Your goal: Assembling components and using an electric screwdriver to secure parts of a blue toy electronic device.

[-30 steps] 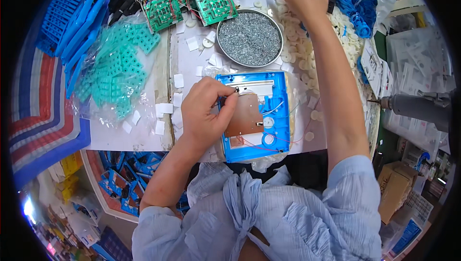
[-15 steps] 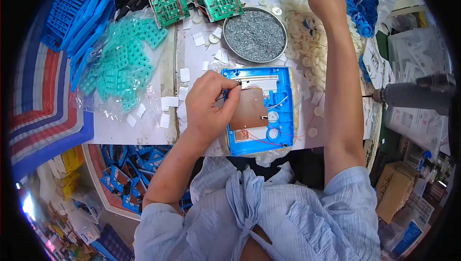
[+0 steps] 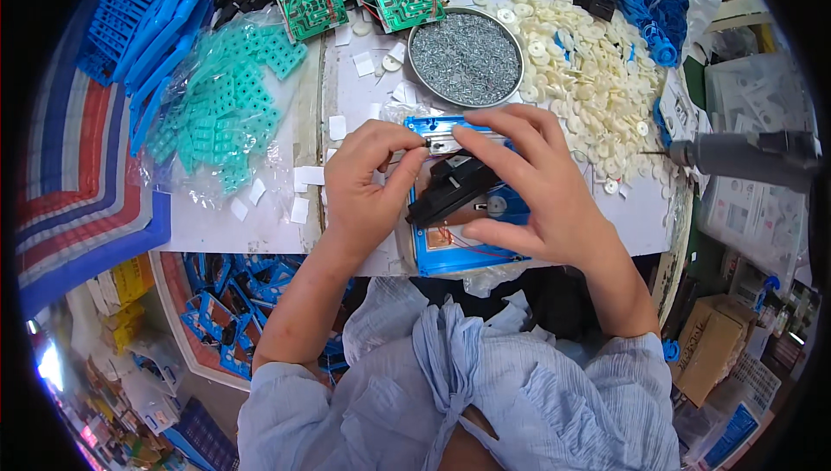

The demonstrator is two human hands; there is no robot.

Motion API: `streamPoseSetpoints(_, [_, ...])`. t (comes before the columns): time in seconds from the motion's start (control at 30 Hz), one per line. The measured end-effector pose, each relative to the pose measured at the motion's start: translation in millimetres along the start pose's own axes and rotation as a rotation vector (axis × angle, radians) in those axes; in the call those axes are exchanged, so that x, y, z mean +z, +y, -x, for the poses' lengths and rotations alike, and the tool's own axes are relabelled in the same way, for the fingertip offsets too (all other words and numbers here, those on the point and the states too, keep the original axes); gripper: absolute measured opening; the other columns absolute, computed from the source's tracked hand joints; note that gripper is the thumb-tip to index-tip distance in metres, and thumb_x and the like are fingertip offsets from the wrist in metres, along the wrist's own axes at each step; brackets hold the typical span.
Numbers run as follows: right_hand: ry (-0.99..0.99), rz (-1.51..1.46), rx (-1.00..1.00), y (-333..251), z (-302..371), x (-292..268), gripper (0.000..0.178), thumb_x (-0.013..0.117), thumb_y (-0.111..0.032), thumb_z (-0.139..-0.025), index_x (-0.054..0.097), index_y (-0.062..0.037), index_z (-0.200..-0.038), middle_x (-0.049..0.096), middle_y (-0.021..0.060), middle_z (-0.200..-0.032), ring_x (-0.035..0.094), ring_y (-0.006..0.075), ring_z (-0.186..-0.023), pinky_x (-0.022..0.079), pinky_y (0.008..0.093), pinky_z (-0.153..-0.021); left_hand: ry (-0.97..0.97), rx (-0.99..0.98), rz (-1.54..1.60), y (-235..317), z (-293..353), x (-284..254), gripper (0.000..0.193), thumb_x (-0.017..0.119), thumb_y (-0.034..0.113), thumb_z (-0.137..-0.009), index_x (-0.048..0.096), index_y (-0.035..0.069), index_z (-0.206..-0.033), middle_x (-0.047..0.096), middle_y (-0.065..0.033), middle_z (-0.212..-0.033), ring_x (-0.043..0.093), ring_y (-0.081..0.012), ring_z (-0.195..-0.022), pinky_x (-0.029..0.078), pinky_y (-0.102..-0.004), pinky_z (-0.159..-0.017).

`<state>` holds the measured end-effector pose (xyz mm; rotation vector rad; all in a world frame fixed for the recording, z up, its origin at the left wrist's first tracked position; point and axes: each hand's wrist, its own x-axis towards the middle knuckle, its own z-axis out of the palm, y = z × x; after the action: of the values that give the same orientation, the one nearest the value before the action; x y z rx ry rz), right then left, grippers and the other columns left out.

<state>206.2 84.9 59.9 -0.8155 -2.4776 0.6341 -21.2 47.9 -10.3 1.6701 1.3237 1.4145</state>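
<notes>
A blue plastic housing [image 3: 472, 258] lies in front of me, with a brown circuit board partly covered inside it. At its upper left edge my left hand [image 3: 370, 178] is closed, thumb and index fingertip pinching a small dark piece [image 3: 427, 143]. My right hand [image 3: 541, 183] is over the housing's right side, fingers and thumb spread apart. Between them a long black plastic part [image 3: 452, 190] lies slantwise across the board; its right end is hidden under the hand. Thin red wires [image 3: 472, 248] show near the housing's lower edge.
Beyond the housing stands a round tray [image 3: 522, 65] of screws, beside a heap of cream discs [image 3: 597, 99]. Green circuit boards [image 3: 407, 1] and bagged teal keypads [image 3: 229, 99] lie left. A power screwdriver [image 3: 744, 162] juts in from the right. Blue assemblies [image 3: 216, 315] fill a bin below.
My right hand has come back from the black parts at the far edge to the housing, and a black part now lies over the board. My left hand keeps its pinch.
</notes>
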Motion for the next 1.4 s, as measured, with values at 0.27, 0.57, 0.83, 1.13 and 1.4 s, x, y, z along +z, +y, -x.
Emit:
streamPoseSetpoints(0.27, [-0.016,-0.037,-0.016,13,-14,2,0.073,0.084,-0.042,-0.075,0.062,-0.006,-0.134,0.059,0.0171,-0.134,0.049,0.0418,-0.121,0.045,0.0484,-0.104,-0.14,0.178,-0.108,0,-3,-4,0.014,0.074,-0.003,-0.085,0.072,0.004,-0.097,0.071,-0.0053,-0.094,0.062,-0.0145,-0.08,0.046,-0.0278,-0.066])
streamPoseSetpoints(0.57, [-0.038,-0.038,-0.018,34,2,7,0.057,0.086,-0.022,-0.068,0.066,-0.0067,-0.119,0.067,0.0106,-0.111,0.058,0.0344,-0.104,0.051,0.043,-0.091,-0.16,0.106,-0.163,12,-8,-9,0.014,0.074,-0.002,-0.083,0.072,0.005,-0.095,0.072,-0.005,-0.093,0.061,-0.0137,-0.077,0.043,-0.0274,-0.063])
streamPoseSetpoints(0.83, [-0.018,-0.002,0.023,28,5,2,0.047,0.087,-0.024,-0.068,0.07,-0.006,-0.109,0.066,0.0092,-0.102,0.057,0.0312,-0.099,0.05,0.0407,-0.087,-0.47,0.228,-0.323,25,-38,-24,0.013,0.076,0.005,-0.08,0.07,0.008,-0.092,0.069,-0.0068,-0.086,0.064,-0.0268,-0.078,0.045,-0.0372,-0.072])
streamPoseSetpoints(1.13, [-0.072,0.041,0.035,32,3,3,0.048,0.087,-0.029,-0.069,0.071,-0.0057,-0.108,0.066,0.0091,-0.1,0.057,0.0309,-0.097,0.05,0.0406,-0.086,-0.704,0.301,-0.382,29,-61,-20,0.013,0.074,0.006,-0.08,0.063,0.007,-0.087,0.06,-0.0071,-0.082,0.062,-0.0314,-0.077,0.045,-0.0421,-0.07])
streamPoseSetpoints(1.4, [-0.076,0.052,0.021,33,-1,3,0.049,0.087,-0.03,-0.068,0.071,-0.005,-0.107,0.065,0.0094,-0.098,0.057,0.0312,-0.096,0.051,0.0408,-0.085,-0.766,0.39,-0.445,32,-71,-17,0.011,0.071,0.007,-0.078,0.062,0.007,-0.085,0.059,-0.0075,-0.081,0.063,-0.0308,-0.077,0.047,-0.0434,-0.069])
